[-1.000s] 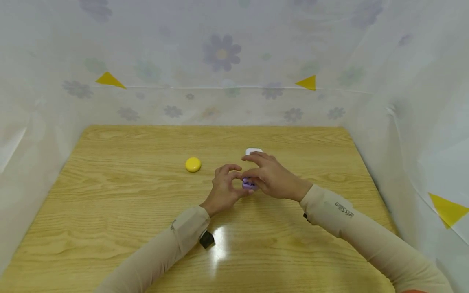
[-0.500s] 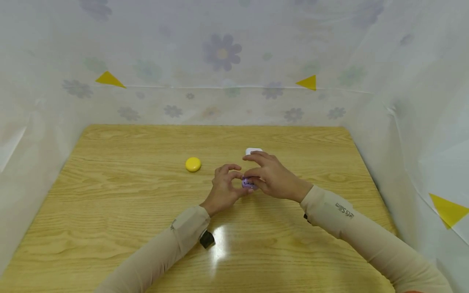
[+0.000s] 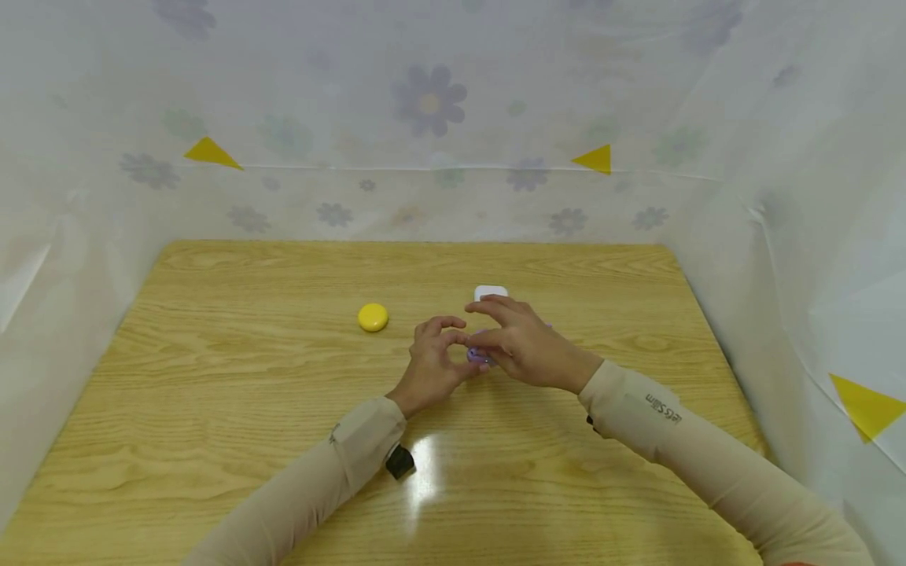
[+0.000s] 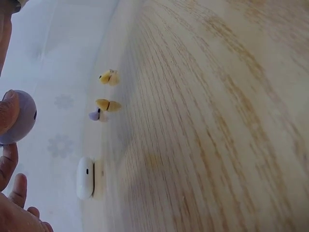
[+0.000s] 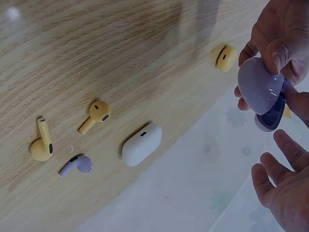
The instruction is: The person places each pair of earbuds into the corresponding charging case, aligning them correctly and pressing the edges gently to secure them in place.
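Observation:
A purple earbud case (image 5: pixel 259 86) is held by my left hand (image 3: pixel 430 372), thumb and fingers around its sides, above the table. In the right wrist view its lid stands raised. My right hand (image 3: pixel 534 346) pinches a purple earbud (image 5: pixel 288 86) at the opening of the case; fingers hide most of the bud. Another purple earbud (image 5: pixel 79 165) lies on the table past my right hand. Close to it are two yellow earbuds, one upper (image 5: pixel 97 112) and one lower (image 5: pixel 42 147).
A closed white earbud case (image 3: pixel 491 292) lies on the wooden table (image 3: pixel 233 377) beyond my right hand. Left of it sits a closed yellow case (image 3: pixel 373 317). White flowered sheeting (image 3: pixel 311 94) rises behind the table and at both sides.
My right fingers have shifted slightly over the purple case, covering more of it. The purple earbud on the table now shows behind my right hand. My left hand stays put.

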The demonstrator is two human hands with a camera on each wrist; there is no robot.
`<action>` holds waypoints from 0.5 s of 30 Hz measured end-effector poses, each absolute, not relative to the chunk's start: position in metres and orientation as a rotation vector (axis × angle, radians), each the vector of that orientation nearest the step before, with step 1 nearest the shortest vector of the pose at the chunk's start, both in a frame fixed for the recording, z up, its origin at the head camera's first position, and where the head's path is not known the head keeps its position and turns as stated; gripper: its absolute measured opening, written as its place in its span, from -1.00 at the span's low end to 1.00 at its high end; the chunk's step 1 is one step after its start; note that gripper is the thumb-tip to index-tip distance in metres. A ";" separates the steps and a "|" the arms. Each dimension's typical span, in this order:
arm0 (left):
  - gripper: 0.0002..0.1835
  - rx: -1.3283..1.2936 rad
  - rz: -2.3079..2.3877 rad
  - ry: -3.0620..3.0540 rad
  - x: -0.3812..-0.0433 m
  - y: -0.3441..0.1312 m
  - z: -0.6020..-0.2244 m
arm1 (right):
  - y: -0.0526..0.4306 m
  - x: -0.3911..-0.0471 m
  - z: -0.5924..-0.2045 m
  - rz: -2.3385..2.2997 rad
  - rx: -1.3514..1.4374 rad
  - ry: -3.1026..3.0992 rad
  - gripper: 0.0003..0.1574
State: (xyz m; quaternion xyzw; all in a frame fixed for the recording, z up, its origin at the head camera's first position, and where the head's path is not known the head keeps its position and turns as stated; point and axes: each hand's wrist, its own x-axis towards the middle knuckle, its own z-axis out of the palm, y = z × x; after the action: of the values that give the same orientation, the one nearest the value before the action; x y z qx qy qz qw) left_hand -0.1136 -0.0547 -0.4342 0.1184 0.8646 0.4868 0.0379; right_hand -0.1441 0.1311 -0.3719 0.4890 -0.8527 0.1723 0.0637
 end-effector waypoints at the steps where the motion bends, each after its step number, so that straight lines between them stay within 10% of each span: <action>1: -0.64 0.364 1.498 2.650 -0.114 -0.055 -0.434 | 0.131 -0.144 -0.372 0.521 1.473 -2.577 -0.70; 15: -0.64 0.359 1.539 2.661 -0.114 -0.053 -0.435 | 0.130 -0.143 -0.373 0.471 1.451 -2.553 -0.82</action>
State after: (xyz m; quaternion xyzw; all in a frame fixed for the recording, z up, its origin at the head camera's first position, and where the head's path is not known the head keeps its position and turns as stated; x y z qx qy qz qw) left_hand -0.1142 -0.0529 -0.4351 0.1160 0.8597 0.4970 0.0233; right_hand -0.1435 0.1303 -0.3727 0.4863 -0.8553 0.1577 0.0838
